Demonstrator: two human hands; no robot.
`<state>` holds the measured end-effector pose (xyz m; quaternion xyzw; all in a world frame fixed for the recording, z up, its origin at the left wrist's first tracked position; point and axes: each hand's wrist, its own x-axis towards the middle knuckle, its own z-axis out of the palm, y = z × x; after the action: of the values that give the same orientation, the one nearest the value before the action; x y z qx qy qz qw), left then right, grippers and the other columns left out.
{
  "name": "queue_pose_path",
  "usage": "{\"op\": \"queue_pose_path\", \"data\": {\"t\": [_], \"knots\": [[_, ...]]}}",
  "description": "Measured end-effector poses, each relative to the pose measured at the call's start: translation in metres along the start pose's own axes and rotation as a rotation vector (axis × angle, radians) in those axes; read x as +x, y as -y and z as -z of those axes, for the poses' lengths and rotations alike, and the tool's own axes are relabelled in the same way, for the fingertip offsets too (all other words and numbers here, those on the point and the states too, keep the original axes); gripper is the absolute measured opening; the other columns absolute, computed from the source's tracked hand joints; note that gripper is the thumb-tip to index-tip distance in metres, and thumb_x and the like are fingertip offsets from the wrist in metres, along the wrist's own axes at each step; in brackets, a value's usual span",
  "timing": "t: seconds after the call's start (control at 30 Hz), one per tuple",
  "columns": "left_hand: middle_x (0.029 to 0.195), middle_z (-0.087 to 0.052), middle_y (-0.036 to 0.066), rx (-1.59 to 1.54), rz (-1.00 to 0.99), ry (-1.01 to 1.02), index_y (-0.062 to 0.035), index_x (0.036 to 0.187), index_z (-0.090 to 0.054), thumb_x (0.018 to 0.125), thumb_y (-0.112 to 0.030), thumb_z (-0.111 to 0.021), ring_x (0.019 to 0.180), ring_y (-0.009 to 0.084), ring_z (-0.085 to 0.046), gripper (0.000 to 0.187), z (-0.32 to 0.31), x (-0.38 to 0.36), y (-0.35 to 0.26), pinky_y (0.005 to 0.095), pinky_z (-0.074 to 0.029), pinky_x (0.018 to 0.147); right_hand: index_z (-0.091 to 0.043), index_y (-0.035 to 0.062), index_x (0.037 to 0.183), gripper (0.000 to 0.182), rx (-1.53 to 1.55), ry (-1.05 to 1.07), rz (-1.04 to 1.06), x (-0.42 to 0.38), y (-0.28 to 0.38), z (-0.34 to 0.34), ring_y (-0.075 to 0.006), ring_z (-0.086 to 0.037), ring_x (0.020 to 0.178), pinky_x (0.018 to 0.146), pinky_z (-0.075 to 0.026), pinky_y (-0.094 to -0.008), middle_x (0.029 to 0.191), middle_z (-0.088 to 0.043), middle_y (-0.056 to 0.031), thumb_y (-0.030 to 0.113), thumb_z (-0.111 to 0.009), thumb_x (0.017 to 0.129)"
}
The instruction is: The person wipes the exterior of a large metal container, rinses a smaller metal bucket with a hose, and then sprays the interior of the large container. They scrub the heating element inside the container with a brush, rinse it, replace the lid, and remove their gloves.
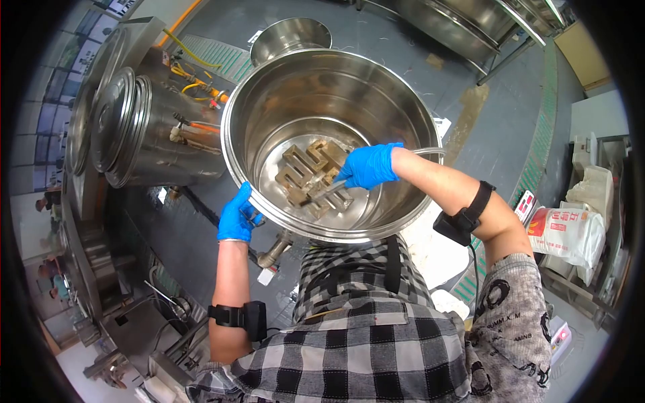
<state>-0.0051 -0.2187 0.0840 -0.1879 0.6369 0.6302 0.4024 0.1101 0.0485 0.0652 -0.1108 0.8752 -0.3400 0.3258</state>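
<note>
In front of me stands a large, deep stainless steel pot, tilted so that I look down into it. On its bottom sits a dirty, brownish metal piece with winding slots. Gloved in blue, my left hand is closed at the pot's near-left edge, by a small metal handle. My right hand, also in a blue glove, reaches inside with its fingers wrapped round a thin flat metal tool. The tool's end lies against the near part of the slotted piece. The grip end is hidden in my palm.
At the left stands a lidded steel vessel beside orange and yellow pipes. A smaller steel pot is beyond the large one. Large steel basins stand at the upper right. A white printed sack lies on the right.
</note>
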Motion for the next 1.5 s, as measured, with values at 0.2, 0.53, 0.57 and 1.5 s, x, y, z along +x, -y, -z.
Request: {"op": "queue_pose_path", "data": {"t": [0.2,0.53,0.57,1.5], "knots": [[0.078,-0.058,0.003,-0.002,-0.026,0.010,-0.0102,0.088,-0.055,0.072,-0.030,-0.058,0.068,0.0150,-0.055,0.026,0.002,0.003,0.003,0.0288,-0.042,0.055,-0.053,0.0092,0.100,0.031,0.192,-0.441,-0.198,-0.005,0.017,0.021,-0.0303,-0.053,0.080,0.070,-0.042,-0.0370,0.088,-0.056,-0.0161,0.020,-0.045,0.072],[0.073,-0.059,0.003,0.018,-0.045,-0.026,-0.0107,0.085,-0.057,0.070,-0.033,-0.059,0.061,0.0132,-0.054,0.027,-0.002,0.001,0.002,0.0239,-0.039,0.048,-0.052,0.0075,0.099,0.030,-0.042,-0.518,-0.366,-0.007,-0.020,0.017,-0.0326,-0.053,0.079,0.070,-0.043,-0.0380,0.088,-0.055,-0.0175,0.017,-0.043,0.073],[0.073,-0.059,0.003,0.017,-0.043,-0.024,-0.0107,0.085,-0.057,0.070,-0.033,-0.059,0.061,0.0132,-0.054,0.027,-0.003,0.001,0.003,0.0239,-0.039,0.048,-0.051,0.0084,0.102,0.031,-0.014,-0.468,-0.286,-0.010,-0.015,0.017,-0.0318,-0.054,0.078,0.069,-0.043,-0.0376,0.088,-0.056,-0.0169,0.018,-0.043,0.073],[0.074,-0.058,0.002,-0.004,-0.024,-0.018,-0.0112,0.085,-0.056,0.071,-0.032,-0.058,0.064,0.0143,-0.055,0.025,-0.001,-0.001,0.002,0.0286,-0.042,0.053,-0.061,0.0037,0.079,0.020,-0.126,0.161,-0.623,-0.031,-0.032,0.006,-0.0256,-0.057,0.067,0.057,-0.045,-0.0366,0.080,-0.059,-0.0128,0.013,-0.056,0.062]]}}
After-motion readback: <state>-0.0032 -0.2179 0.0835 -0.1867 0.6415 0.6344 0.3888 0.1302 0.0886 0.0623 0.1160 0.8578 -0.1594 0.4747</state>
